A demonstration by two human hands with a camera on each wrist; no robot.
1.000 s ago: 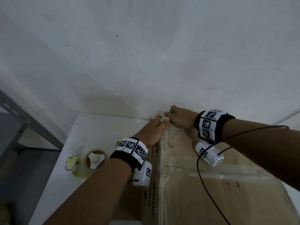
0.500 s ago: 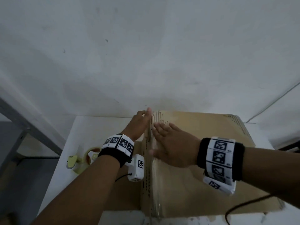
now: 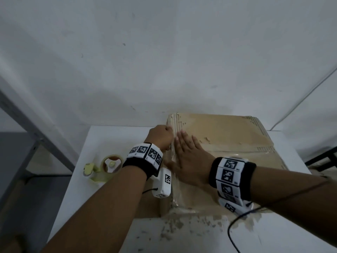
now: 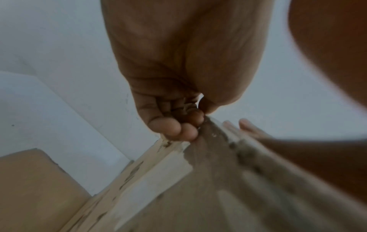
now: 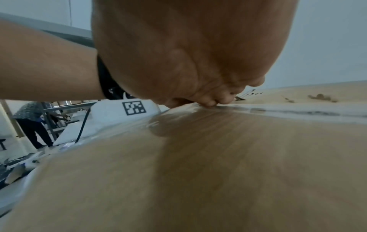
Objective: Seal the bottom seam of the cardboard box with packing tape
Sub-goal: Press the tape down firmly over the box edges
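A brown cardboard box lies on a white table, with a strip of clear packing tape along its top left edge. My right hand lies flat on the box top beside that edge, fingers straight, pressing the tape. In the right wrist view the right hand rests on the box. My left hand is against the box's left side near the far corner. The left wrist view shows its curled fingers and thumb pinching the taped edge of the box.
A yellow-green tape dispenser lies on the table left of the box. A grey metal shelf frame stands at the left, and a white wall is close behind. A black cable trails from my right wrist. A person stands far off.
Both hands left the box's far corner. The right hand came back along the left edge and flattened on top. The left hand went from flat against the side to curled.
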